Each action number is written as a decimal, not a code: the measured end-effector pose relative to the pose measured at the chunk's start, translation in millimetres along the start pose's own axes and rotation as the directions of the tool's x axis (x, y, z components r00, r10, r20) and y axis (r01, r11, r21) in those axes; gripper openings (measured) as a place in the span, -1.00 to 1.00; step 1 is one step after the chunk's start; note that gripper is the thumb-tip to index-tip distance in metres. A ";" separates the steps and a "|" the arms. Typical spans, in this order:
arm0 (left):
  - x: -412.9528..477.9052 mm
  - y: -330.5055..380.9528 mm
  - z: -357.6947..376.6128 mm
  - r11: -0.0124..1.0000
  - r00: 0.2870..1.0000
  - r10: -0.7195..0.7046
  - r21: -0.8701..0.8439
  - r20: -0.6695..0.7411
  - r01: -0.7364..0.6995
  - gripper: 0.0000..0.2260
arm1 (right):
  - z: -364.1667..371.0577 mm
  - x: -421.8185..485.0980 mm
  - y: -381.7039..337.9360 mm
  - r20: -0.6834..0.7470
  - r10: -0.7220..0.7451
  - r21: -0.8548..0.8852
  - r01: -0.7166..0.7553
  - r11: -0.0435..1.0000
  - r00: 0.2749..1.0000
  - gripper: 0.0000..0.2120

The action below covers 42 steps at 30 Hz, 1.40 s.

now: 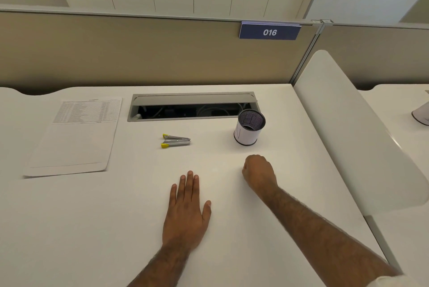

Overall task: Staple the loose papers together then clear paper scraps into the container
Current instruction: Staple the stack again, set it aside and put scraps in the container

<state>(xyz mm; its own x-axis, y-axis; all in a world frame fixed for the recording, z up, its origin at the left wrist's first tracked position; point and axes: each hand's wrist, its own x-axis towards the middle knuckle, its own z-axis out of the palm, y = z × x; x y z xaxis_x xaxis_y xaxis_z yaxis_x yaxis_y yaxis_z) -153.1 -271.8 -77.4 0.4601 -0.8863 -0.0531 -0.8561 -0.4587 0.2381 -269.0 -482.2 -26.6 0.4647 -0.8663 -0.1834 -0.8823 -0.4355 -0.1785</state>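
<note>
Left hand (185, 214): lying flat, fingers (190, 182) spread narrow; stapler (176, 141) sitting apart at 12 o'clock.
Right hand (258, 170): curling into a fist; container (249, 127) standing near at 12 o'clock.

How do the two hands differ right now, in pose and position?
The left hand lies flat, palm down, fingers straight; the right hand is curled into a fist. The left hand sits nearer the camera, below the stapler; the right hand is farther out, just short of the mesh container. Whether the fist holds scraps cannot be told. Both are on the desk.
</note>
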 end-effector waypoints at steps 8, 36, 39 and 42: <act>-0.3 -0.1 -0.5 1.000 1.000 0.000 -0.003 -0.004 0.000 -0.34 | -2.7 7.2 8.9 0.000 -0.236 -0.033 0.236 0.971 0.972 -0.84; 0.3 -2.2 4.9 1.000 1.000 0.003 0.020 0.002 -0.003 -0.33 | 21.1 -37.7 46.3 -0.029 -0.348 -0.252 0.330 0.910 0.937 -0.27; 0.4 -0.9 3.5 1.000 1.000 0.008 0.009 -0.012 -0.007 -0.34 | 21.4 -37.7 43.5 -0.019 -0.354 -0.213 0.342 0.915 0.935 -0.27; 0.1 -2.2 4.0 1.000 1.000 0.008 0.017 0.002 -0.008 -0.33 | 19.7 -32.5 43.4 0.010 -0.315 -0.095 0.315 0.945 0.949 -0.33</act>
<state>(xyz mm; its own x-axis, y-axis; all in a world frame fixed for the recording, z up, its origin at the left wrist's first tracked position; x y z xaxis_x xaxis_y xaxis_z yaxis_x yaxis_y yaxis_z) -152.1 -271.1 -81.8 0.4529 -0.8899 -0.0535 -0.8635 -0.4528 0.2219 -320.9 -468.2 -47.4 0.7197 -0.6825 -0.1275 -0.6943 -0.7069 -0.1349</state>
